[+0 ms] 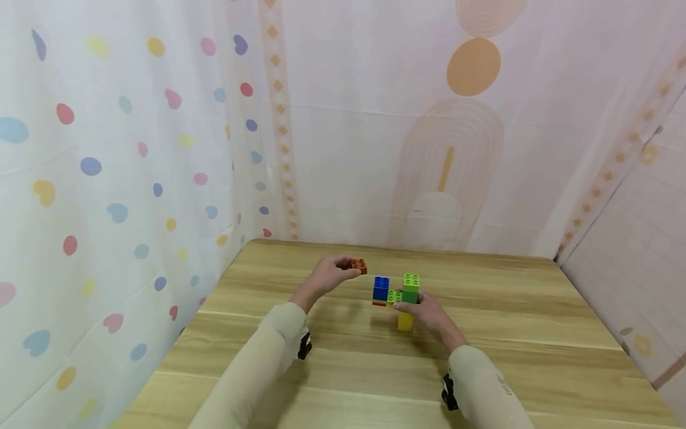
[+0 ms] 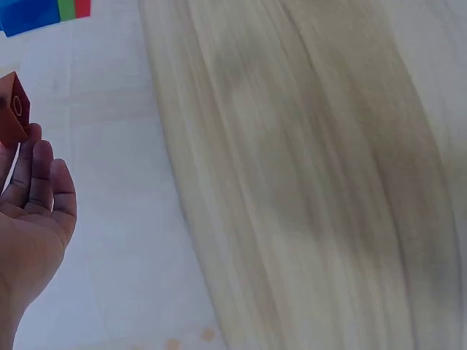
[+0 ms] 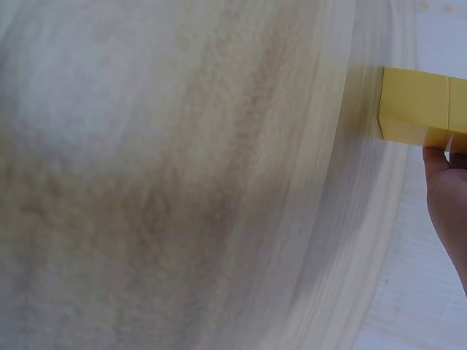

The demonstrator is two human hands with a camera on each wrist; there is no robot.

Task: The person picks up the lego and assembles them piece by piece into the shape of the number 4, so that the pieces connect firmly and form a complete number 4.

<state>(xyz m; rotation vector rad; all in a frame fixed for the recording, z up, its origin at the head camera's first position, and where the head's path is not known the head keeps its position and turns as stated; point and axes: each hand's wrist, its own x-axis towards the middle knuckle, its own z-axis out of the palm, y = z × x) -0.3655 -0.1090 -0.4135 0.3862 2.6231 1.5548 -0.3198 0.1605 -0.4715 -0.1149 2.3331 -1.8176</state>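
Note:
My left hand (image 1: 329, 274) pinches a reddish-brown toy building brick (image 1: 359, 266) above the table; the same brick (image 2: 13, 109) shows at the fingertips in the left wrist view. To its right stands a structure of joined bricks. It has a blue brick (image 1: 381, 288) over thin yellow and red layers on the left, a light green piece (image 1: 395, 297) across the middle, and a light green brick (image 1: 411, 280) over a darker green one. Below these is a yellow brick column (image 1: 405, 322). My right hand (image 1: 429, 311) grips the structure from the right side.
A wood-grain table (image 1: 343, 381) spreads beneath both hands. Behind it hangs a pale curtain (image 1: 343, 149) with arch patterns, and a dotted curtain (image 1: 118, 250) borders the left side. Dark wrist cameras (image 1: 304, 345) sit under the sleeves.

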